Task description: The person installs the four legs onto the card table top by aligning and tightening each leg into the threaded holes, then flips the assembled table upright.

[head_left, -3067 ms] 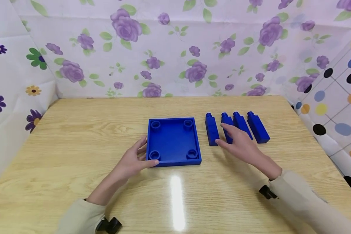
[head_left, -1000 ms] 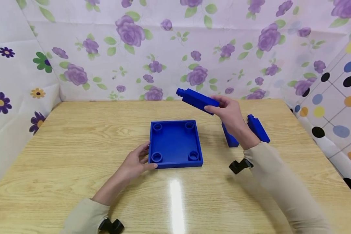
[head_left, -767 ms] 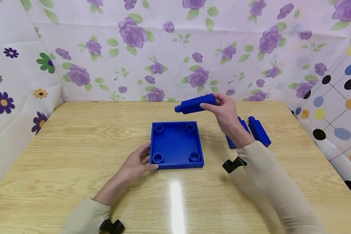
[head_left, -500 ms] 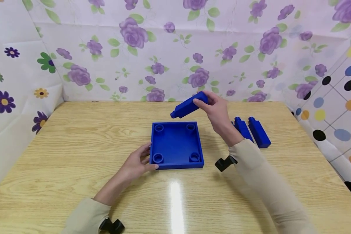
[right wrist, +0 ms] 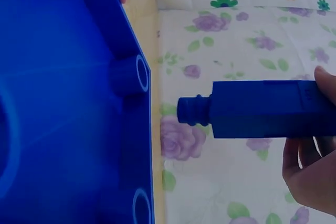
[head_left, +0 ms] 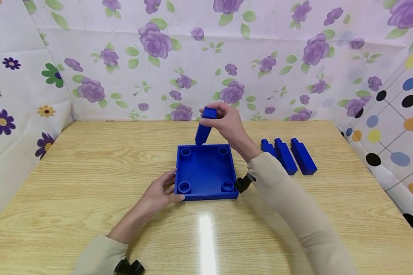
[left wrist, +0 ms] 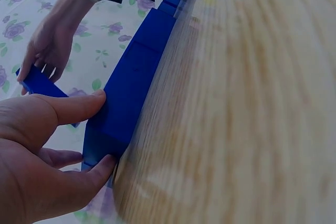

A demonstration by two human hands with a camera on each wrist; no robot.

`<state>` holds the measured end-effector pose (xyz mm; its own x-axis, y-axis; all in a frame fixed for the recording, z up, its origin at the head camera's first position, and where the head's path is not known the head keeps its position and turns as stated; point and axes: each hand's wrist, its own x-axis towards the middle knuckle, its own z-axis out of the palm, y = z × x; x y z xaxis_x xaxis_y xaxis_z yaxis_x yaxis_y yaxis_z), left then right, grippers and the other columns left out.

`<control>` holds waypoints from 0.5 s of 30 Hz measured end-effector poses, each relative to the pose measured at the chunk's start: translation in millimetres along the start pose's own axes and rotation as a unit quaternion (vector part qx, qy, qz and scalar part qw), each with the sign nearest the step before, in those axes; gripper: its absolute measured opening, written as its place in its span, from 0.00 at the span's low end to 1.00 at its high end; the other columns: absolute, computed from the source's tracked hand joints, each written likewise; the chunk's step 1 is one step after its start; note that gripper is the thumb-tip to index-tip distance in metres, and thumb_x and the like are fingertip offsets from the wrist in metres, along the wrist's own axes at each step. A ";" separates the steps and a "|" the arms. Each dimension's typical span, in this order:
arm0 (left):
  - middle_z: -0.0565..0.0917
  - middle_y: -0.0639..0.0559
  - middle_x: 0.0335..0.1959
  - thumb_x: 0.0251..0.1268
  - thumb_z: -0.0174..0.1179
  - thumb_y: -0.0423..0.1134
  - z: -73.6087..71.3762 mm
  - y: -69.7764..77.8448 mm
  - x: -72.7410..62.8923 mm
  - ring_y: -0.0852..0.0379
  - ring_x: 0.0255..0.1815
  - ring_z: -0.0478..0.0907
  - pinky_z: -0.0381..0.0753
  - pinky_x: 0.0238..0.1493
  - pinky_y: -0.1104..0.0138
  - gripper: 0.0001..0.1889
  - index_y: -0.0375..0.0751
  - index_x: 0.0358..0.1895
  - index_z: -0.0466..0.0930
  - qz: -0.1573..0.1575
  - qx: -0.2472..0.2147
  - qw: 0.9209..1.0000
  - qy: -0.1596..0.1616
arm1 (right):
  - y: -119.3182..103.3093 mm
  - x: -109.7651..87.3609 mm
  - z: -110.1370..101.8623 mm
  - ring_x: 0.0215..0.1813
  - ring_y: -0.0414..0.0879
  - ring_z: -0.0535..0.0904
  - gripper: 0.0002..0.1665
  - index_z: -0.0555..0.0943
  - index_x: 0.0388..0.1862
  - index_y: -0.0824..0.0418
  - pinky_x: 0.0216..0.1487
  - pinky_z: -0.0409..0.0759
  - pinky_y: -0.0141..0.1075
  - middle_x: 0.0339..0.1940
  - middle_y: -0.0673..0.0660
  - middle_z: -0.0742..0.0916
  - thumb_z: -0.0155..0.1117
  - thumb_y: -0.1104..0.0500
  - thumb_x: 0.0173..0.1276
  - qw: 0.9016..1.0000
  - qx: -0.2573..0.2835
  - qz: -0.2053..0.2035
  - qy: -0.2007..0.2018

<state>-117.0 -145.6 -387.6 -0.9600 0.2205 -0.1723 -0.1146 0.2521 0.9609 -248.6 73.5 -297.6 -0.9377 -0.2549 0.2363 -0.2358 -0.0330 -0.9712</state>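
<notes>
A blue square toy tabletop (head_left: pixel 206 172) lies underside up on the wooden table, with a round socket inside each corner. My left hand (head_left: pixel 156 193) grips its near left corner, thumb on the front side and fingers along the left side. In my right hand (head_left: pixel 228 122) is a blue square table leg (head_left: pixel 204 131), pinched by its thick end and tilted steeply. Its threaded tip (right wrist: pixel 191 110) points down by the far edge, right of the far left socket (head_left: pixel 186 152). In the right wrist view, a gap shows between tip and tabletop.
Three more blue legs (head_left: pixel 303 156) lie side by side right of the tabletop, one partly behind the right sleeve. A flowered cloth (head_left: pixel 124 76) hangs behind the wooden table (head_left: pixel 89 160). Black wrist cameras (head_left: pixel 245 183) jut out from the cuffs.
My right hand has picked up the leftmost leg, carried it left over the tabletop's far edge and swung its threaded end downward. My left hand stays at the corner.
</notes>
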 end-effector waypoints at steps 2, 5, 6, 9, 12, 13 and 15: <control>0.64 0.29 0.68 0.56 0.65 0.22 -0.8 0.5 -0.8 0.35 0.67 0.64 0.70 0.64 0.57 0.44 0.32 0.75 0.52 -0.001 0.001 1.000 0.000 | -0.4 3.2 6.4 0.53 0.50 0.81 0.24 0.78 0.55 0.65 0.56 0.79 0.39 0.52 0.59 0.85 0.72 0.66 0.59 1.000 -0.008 0.004 -0.012; 0.63 0.29 0.68 0.56 0.65 0.22 -2.0 0.7 -1.4 0.35 0.67 0.64 0.70 0.64 0.56 0.44 0.32 0.75 0.51 0.001 0.004 1.000 0.000 | 0.3 7.5 16.0 0.51 0.48 0.82 0.25 0.79 0.55 0.65 0.54 0.80 0.38 0.50 0.58 0.86 0.74 0.65 0.58 0.999 -0.021 0.013 -0.026; 0.63 0.29 0.68 0.56 0.65 0.22 -2.3 0.7 -1.4 0.35 0.67 0.64 0.70 0.64 0.56 0.44 0.32 0.75 0.51 0.002 0.005 1.000 0.000 | 0.7 8.8 19.2 0.50 0.48 0.82 0.25 0.79 0.55 0.65 0.54 0.80 0.37 0.49 0.57 0.86 0.74 0.65 0.58 0.999 -0.027 0.015 -0.031; 0.63 0.29 0.68 0.56 0.65 0.22 -2.6 0.9 -1.1 0.36 0.67 0.64 0.69 0.64 0.56 0.44 0.31 0.75 0.51 0.008 0.006 1.000 0.000 | 2.7 11.8 27.3 0.49 0.47 0.83 0.25 0.79 0.54 0.64 0.54 0.80 0.36 0.48 0.57 0.87 0.75 0.64 0.57 0.998 -0.050 0.018 -0.043; 0.63 0.30 0.68 0.56 0.66 0.22 -2.1 0.8 -0.7 0.37 0.68 0.63 0.69 0.65 0.57 0.44 0.31 0.75 0.51 0.009 0.007 1.000 -0.005 | 5.8 13.7 33.5 0.48 0.46 0.83 0.24 0.80 0.54 0.63 0.53 0.80 0.35 0.47 0.57 0.87 0.75 0.63 0.57 0.996 -0.070 0.020 -0.054; 0.63 0.30 0.68 0.56 0.66 0.23 -1.6 0.8 -0.7 0.37 0.68 0.63 0.69 0.65 0.57 0.44 0.31 0.75 0.51 0.007 0.008 1.000 -0.005 | 6.7 13.9 35.1 0.48 0.46 0.83 0.24 0.80 0.53 0.63 0.53 0.80 0.35 0.47 0.57 0.87 0.75 0.63 0.57 0.995 -0.076 0.020 -0.057; 0.63 0.32 0.69 0.56 0.66 0.24 -0.5 0.7 -0.7 0.38 0.68 0.63 0.69 0.65 0.57 0.44 0.33 0.75 0.52 0.002 0.009 1.000 -0.005 | 8.6 14.2 37.6 0.48 0.46 0.83 0.24 0.81 0.53 0.63 0.53 0.80 0.35 0.47 0.57 0.87 0.75 0.62 0.57 0.994 -0.087 0.020 -0.061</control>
<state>-116.5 -146.0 -386.6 -0.9577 0.2309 -0.1716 -0.1069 0.2684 0.9574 -254.3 33.3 -303.7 -0.9121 -0.3677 0.1815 -0.2488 0.1443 -0.9577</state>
